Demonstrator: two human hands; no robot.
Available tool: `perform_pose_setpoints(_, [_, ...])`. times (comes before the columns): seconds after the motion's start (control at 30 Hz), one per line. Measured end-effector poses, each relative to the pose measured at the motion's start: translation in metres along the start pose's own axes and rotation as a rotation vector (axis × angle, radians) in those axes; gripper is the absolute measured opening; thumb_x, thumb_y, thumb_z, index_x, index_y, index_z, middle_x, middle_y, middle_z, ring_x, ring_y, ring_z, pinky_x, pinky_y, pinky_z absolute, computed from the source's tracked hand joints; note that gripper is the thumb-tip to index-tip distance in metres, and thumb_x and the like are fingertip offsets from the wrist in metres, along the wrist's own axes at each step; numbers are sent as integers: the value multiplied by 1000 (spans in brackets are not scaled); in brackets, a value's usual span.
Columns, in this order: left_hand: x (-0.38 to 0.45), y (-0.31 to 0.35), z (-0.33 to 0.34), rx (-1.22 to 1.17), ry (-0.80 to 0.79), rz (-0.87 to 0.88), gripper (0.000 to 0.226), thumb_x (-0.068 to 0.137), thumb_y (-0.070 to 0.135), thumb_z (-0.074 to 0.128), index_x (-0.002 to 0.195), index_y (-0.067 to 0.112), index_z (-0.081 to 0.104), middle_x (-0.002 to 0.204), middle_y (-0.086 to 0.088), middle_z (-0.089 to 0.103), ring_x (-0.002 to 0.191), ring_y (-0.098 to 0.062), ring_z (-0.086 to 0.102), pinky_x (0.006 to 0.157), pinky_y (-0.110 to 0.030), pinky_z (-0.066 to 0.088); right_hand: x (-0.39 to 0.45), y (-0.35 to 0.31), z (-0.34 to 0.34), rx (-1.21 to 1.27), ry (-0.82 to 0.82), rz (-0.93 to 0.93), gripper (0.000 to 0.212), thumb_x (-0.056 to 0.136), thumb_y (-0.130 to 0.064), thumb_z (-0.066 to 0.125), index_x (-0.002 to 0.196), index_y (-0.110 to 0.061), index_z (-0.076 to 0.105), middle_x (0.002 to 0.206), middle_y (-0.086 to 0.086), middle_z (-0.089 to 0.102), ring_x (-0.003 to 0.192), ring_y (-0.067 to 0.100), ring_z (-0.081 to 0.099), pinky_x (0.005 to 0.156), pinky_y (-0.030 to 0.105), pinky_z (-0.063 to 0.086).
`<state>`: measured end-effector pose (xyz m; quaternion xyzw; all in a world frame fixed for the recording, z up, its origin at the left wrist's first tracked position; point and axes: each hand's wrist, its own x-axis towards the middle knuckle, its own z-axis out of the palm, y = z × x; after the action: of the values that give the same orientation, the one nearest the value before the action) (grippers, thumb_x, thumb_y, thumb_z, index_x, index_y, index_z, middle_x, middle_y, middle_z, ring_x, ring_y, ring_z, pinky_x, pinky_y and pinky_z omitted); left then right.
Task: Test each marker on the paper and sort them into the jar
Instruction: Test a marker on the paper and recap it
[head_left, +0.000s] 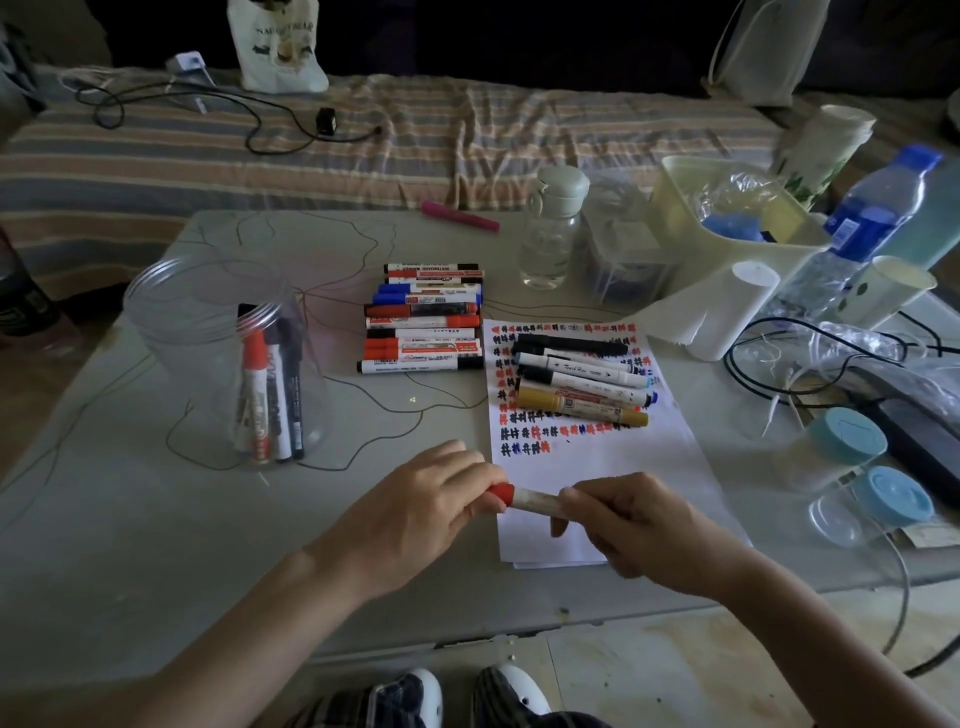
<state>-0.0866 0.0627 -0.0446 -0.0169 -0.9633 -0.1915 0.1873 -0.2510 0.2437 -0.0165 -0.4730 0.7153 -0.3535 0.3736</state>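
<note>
A white-barrelled marker with a red cap (524, 500) is held level above the near edge of the white sheet of paper (613, 467), between both hands. The left hand (415, 514) has its fingers (475, 480) curled round the red cap end, so only a short stretch of the cap shows past them. The right hand (634, 525) wraps the other end of the barrel, its fingers closed over it; the bare white middle of the barrel shows between the two grips (whether the cap is seated or partly off cannot be told).

The paper lies on the pale grey bench (156, 545) and carries rows of red, black and blue test marks, with four loose markers (582, 379) lying across its upper part. Just left of the paper sits a stacked row of whiteboard markers (423, 325). Further left stands the clear plastic jar (223, 358), upright, holding a few markers that lean inside it.
</note>
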Motion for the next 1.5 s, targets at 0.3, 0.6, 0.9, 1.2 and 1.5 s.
perform_pose_setpoints(0.3, [0, -7, 12, -135, 107, -279, 20, 89, 30, 64, 106, 21, 62, 94, 16, 55, 91, -4, 50, 81, -16, 40, -8, 15, -12, 227, 226, 80, 29, 88, -38, 60, 99, -16, 74, 56, -2, 51, 50, 13, 38, 47, 21, 34])
perform_pose_setpoints(0.6, [10, -27, 32, -229, 199, -476, 17, 87, 22, 69, 104, 18, 67, 96, 9, 65, 87, -4, 56, 73, -9, 40, 16, 15, -12, 946, 746, 90, 24, 92, -3, 58, 71, -11, 51, 64, 4, 43, 49, 8, 35, 37, 16, 24])
perform_pose_setpoints(0.9, [23, -45, 44, -207, 167, -351, 39, 80, 52, 60, 106, 25, 71, 114, 21, 63, 110, -3, 53, 95, -24, 43, 39, 18, -13, 470, 617, 106, 16, 89, -21, 68, 96, -6, 70, 69, 4, 68, 57, 14, 57, 40, 20, 39])
perform_pose_setpoints(1.2, [23, -49, 49, -224, 184, -366, 33, 80, 49, 65, 105, 28, 71, 112, 25, 64, 111, 2, 51, 93, -21, 44, 54, 39, 3, 139, 750, 72, 24, 89, -21, 70, 66, -13, 69, 53, -1, 66, 42, 9, 59, 43, 21, 47])
perform_pose_setpoints(1.5, [25, -50, 49, -240, 195, -378, 29, 79, 45, 67, 101, 27, 72, 111, 27, 64, 110, 2, 52, 92, -11, 38, 58, 53, 5, -4, 802, 77, 27, 84, -31, 73, 63, -14, 69, 52, -8, 64, 43, 5, 54, 45, 22, 45])
